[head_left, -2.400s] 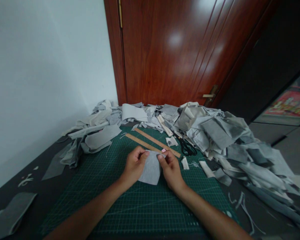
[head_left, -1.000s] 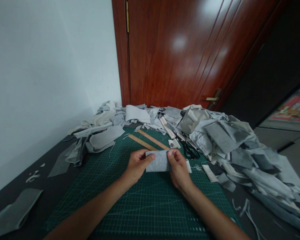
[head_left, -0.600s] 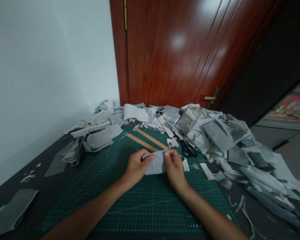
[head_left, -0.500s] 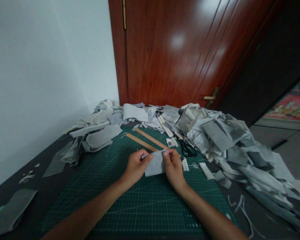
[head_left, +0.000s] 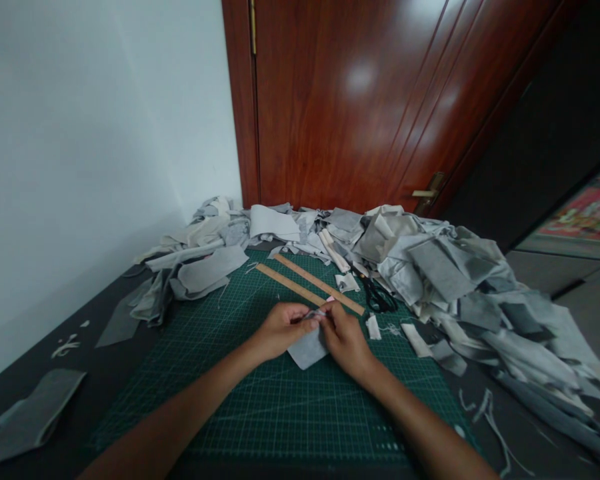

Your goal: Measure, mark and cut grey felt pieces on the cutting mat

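A small grey piece of fabric (head_left: 307, 349) hangs from both hands over the green cutting mat (head_left: 260, 420). My left hand (head_left: 283, 328) is closed on its upper edge, thumb on top. Close beside it, my right hand (head_left: 344, 333) pinches the same edge, and the thumbs almost meet. Between the fingers the edge looks bunched or folded; the exact fold is hidden. The lower part of the fabric droops towards me. Just beyond the hands, two wooden rulers (head_left: 291, 285) lie slanting on the mat.
Black-handled scissors (head_left: 379, 295) lie right of the rulers, near small cream fabric pieces (head_left: 416, 340). A large heap of grey and cream fabric scraps (head_left: 440, 270) lines the back and right. More scraps (head_left: 205, 273) lie left. A folded grey cloth (head_left: 35, 417) rests at front left.
My hands have come closer together along the fabric's top edge, which was stretched between them before and is now gathered. The fabric has turned, so a corner points down. The view has shifted slightly.
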Motion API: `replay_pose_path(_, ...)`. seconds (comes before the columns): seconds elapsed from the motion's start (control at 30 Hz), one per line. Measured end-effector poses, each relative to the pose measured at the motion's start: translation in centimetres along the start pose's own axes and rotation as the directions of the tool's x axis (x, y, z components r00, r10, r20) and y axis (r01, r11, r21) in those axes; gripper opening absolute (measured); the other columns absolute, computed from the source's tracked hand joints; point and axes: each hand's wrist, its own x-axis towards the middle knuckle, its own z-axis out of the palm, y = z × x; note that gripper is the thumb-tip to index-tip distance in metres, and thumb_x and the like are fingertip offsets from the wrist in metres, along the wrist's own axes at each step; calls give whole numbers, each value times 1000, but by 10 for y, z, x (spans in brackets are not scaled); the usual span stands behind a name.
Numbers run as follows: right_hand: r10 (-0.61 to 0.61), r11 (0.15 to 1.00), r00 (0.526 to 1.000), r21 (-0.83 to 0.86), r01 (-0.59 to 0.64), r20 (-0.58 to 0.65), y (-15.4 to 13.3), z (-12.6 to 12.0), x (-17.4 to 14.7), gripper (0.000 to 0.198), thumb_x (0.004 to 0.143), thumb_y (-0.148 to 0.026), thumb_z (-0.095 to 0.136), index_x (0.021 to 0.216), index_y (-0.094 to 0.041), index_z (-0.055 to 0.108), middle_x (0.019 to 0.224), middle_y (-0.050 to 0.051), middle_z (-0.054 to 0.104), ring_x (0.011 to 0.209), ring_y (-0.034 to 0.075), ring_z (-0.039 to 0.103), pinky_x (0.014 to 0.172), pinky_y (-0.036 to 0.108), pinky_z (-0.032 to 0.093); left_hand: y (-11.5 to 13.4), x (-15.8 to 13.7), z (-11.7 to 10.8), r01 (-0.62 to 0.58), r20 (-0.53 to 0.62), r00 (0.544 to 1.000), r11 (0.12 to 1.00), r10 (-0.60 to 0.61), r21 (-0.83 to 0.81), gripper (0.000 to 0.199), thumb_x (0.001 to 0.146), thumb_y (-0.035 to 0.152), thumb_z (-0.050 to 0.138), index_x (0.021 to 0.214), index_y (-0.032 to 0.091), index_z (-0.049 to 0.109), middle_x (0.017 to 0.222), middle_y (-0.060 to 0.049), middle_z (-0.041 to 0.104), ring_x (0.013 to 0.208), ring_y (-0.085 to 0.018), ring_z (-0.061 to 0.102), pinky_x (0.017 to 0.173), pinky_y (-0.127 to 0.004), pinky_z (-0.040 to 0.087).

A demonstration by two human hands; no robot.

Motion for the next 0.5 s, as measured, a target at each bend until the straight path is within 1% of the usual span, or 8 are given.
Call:
replay_pose_path(0.1, 23, 1000, 999, -5, -23, -29, -5, -1, -1, 6, 95, -27, 56, 95, -26, 61, 78, 1, 69, 65, 20, 64, 65, 30, 43, -5, 1, 0, 30, -58, 998, 999, -29, 14, 41, 74, 52, 76, 62, 16, 60, 56, 2, 52, 52, -11, 43, 49, -22, 27)
replay_pose_path(0.2, 83, 996, 994, 22, -82, -65, -4, 0, 1, 8, 93, -33, 61, 91, -26, 66, 78, 2, 71, 66, 22, 65, 67, 32, 45, -7, 0, 2, 35, -96, 995, 999, -35, 4, 41, 74, 52, 74, 60, 16, 62, 53, 2, 51, 49, -11, 42, 48, -22, 26)
replay_pose_path(0.27, 145, 985, 984, 114, -133, -102, -1, 2, 4, 13, 91, -38, 64, 93, -26, 67, 80, 3, 72, 71, 23, 66, 68, 33, 47, -6, -1, 5, 36, -130, 991, 999, -41, -35, 40, 74, 52, 75, 60, 16, 63, 53, 1, 53, 50, -11, 43, 47, -22, 27)
replay_pose_path(0.33, 260, 932, 956, 294, -211, -137, 1, 4, 7, 27, 86, -45, 71, 102, -25, 66, 83, 3, 72, 74, 23, 66, 66, 32, 49, -6, -2, 9, 37, -183, 981, 993, -56, -109, 41, 73, 53, 77, 63, 15, 65, 56, 1, 56, 51, -11, 45, 48, -22, 31)
replay_pose_path(0.37, 339, 875, 931, 409, -258, -138, 1, 5, 8, 36, 82, -49, 74, 107, -24, 65, 85, 3, 72, 75, 23, 66, 63, 32, 49, -5, -3, 11, 33, -216, 974, 988, -66, -154, 42, 72, 55, 78, 65, 15, 66, 58, 0, 58, 52, -12, 47, 48, -22, 33)
replay_pose_path(0.4, 421, 793, 900, 526, -307, -110, 1, 6, 9, 44, 80, -53, 76, 111, -24, 64, 88, 4, 72, 75, 23, 66, 61, 31, 50, -5, -3, 12, 26, -252, 965, 979, -77, -202, 43, 72, 56, 79, 67, 14, 68, 60, -1, 60, 53, -12, 49, 49, -23, 35)
replay_pose_path(0.47, 533, 579, 844, 706, -407, 49, -2, 7, 10, 50, 78, -58, 75, 112, -23, 64, 95, 6, 73, 76, 23, 67, 58, 31, 51, -6, -2, 14, 0, -330, 938, 956, -102, -294, 46, 70, 57, 81, 70, 13, 69, 63, -2, 63, 55, -13, 52, 51, -23, 38)
replay_pose_path(0.5, 546, 479, 825, 752, -453, 149, -4, 8, 10, 50, 78, -58, 76, 111, -22, 65, 98, 7, 74, 77, 23, 68, 59, 32, 52, -6, -2, 15, -15, -368, 923, 944, -114, -331, 46, 69, 57, 82, 71, 13, 69, 64, -2, 64, 56, -13, 53, 52, -24, 40)
